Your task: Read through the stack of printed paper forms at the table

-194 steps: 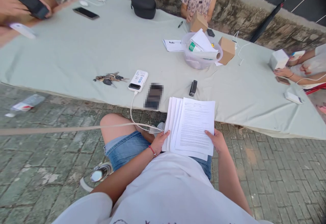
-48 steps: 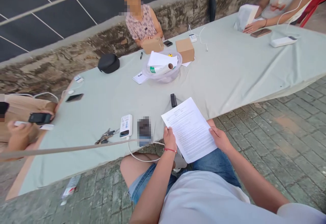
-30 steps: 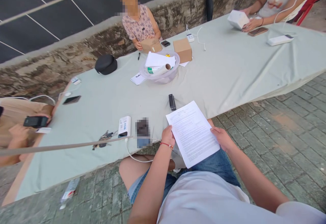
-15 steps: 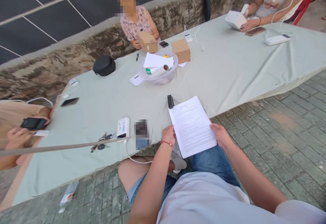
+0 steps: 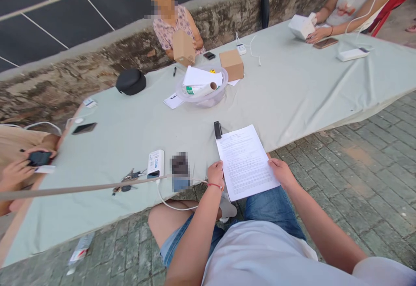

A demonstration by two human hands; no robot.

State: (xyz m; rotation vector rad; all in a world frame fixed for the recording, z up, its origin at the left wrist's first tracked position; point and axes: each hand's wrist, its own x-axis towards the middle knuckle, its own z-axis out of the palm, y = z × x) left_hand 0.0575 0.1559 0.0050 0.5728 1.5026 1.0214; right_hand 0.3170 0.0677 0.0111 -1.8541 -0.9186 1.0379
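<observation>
A stack of printed paper sheets (image 5: 246,162) slants over the table's near edge and my lap. My left hand (image 5: 216,174), with a red cord at the wrist, pinches its left edge. On the opposite edge my right hand (image 5: 280,172) grips it, thumb on top. At the sheets' top left corner stands a small black device (image 5: 217,129), touching or very close to the paper. Left of my left hand lie a blurred-out item (image 5: 180,172), a white power bank (image 5: 156,163) with a cable, and a bunch of keys (image 5: 126,182).
A clear plastic basin (image 5: 201,99) holds papers and a roll. Beyond it a person handles a cardboard box (image 5: 183,47); another box (image 5: 231,64) stands nearby. A black case (image 5: 131,82) sits left. Co-workers at both sides hold a white box (image 5: 301,27) and a dark device (image 5: 39,158).
The person across has tilted the cardboard box more upright. The left co-worker's device has turned. My hands keep their hold on the papers, and the view has shifted slightly.
</observation>
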